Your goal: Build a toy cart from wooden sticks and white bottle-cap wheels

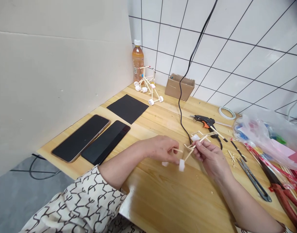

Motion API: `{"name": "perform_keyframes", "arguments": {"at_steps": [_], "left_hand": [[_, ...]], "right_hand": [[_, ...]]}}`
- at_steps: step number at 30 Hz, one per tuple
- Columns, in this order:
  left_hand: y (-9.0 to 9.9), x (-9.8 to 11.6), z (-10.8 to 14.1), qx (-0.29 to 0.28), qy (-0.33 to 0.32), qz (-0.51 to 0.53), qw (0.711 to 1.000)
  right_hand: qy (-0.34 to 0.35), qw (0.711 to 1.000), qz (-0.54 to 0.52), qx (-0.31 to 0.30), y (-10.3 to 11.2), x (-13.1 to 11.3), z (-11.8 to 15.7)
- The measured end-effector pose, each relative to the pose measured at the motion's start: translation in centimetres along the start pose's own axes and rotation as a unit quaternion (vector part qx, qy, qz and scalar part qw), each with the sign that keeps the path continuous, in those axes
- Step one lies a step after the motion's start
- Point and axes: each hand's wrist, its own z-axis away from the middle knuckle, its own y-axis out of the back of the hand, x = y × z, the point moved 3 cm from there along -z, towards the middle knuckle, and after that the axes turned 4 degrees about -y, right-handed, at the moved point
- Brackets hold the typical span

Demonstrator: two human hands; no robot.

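A small model of thin wooden sticks with white wheels is held just above the table in front of me. My right hand pinches its long stick between thumb and fingers. My left hand is curled at the model's left side, with a short stick showing between thumb and forefinger. Its thumb is close to the front wheel; whether it touches the wheel I cannot tell. Another white wheel shows partly under the left hand, and one more sits behind the long stick.
Behind my right hand lies a hot glue gun with a black cord. To the right are snips, red-handled scissors, and plastic bags. Two phones, a black sheet, a finished-looking stick model, a bottle and a cardboard box stand left and back.
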Motion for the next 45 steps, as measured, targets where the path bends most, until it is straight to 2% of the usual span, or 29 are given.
{"name": "perform_keyframes", "arguments": {"at_steps": [4,11,15,19,22,25,28,30,32,34,37,40,45], "left_hand": [[0.0,0.1,-0.1,0.031,-0.02,0.077,0.996],[-0.4,0.5,-0.3,0.012,-0.083,0.122,0.989],[-0.7,0.1,-0.5,0.024,-0.05,0.142,0.988],[-0.3,-0.2,-0.6,0.085,-0.012,0.146,0.986],[-0.1,-0.1,-0.5,0.117,-0.005,0.177,0.977],[-0.3,-0.2,-0.7,0.138,-0.003,0.212,0.967],[-0.8,-0.6,-1.2,0.138,0.002,0.265,0.954],[-1.3,-0.9,-1.6,0.131,0.005,0.295,0.946],[-1.6,-1.2,-1.9,0.129,0.01,0.322,0.938],[-1.9,-1.3,-2.1,0.128,0.011,0.353,0.927],[-2.0,-1.3,-2.1,0.132,0.011,0.383,0.914],[-2.0,-1.1,-2.0,0.139,0.019,0.402,0.905],[-2.3,-0.8,-1.7,0.152,0.049,0.427,0.89]], "right_hand": [[0.005,1.0,0.013,-0.008,0.0,0.2,0.1],[-0.001,1.0,0.02,-0.01,-0.2,0.5,0.2],[0.011,0.999,0.039,-0.004,0.0,0.7,0.2],[0.045,0.995,0.092,-0.008,0.4,0.3,0.6],[0.073,0.981,0.178,0.009,1.1,-0.1,1.6],[0.126,0.939,0.318,0.024,2.0,-0.1,3.0],[0.192,0.842,0.503,0.02,2.4,0.6,4.4],[0.213,0.78,0.588,0.008,2.5,1.3,5.1],[0.223,0.745,0.628,-0.008,2.6,1.8,5.6],[0.232,0.733,0.639,-0.018,2.7,2.0,5.9],[0.239,0.732,0.638,-0.006,3.6,1.5,6.2],[0.234,0.725,0.648,0.014,5.3,0.5,6.3],[0.195,0.689,0.693,0.083,8.4,-0.9,6.6]]}}
